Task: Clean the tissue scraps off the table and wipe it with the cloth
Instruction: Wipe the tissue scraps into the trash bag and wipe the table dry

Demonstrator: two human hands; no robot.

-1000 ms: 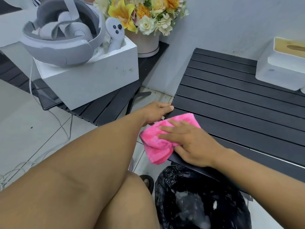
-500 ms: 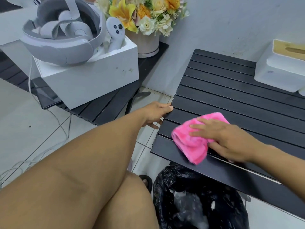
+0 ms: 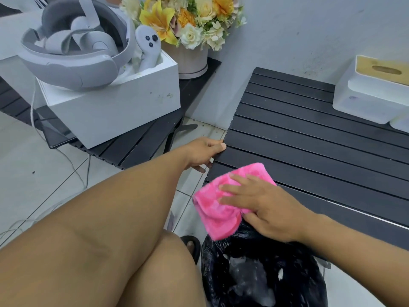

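A pink cloth (image 3: 218, 209) lies on the near left corner of the black slatted table (image 3: 309, 140), partly hanging over the front edge. My right hand (image 3: 265, 202) presses flat on the cloth with straight, spread fingers. My left hand (image 3: 204, 151) grips the table's left edge, thumb on top and fingers curled underneath. Below the corner stands a bin lined with a black bag (image 3: 263, 273), with pale tissue scraps (image 3: 250, 275) inside. No scraps show on the table top.
A white tissue box (image 3: 374, 89) with a wooden lid sits at the table's far right. On a second black table to the left are a white box (image 3: 110, 107) holding a headset and controller, and a flower pot (image 3: 192, 60). Cables trail on the tiled floor.
My right hand swept the cloth to the right along the table and has now brought it back to the near left corner over the bin. My left hand stayed on the table edge.
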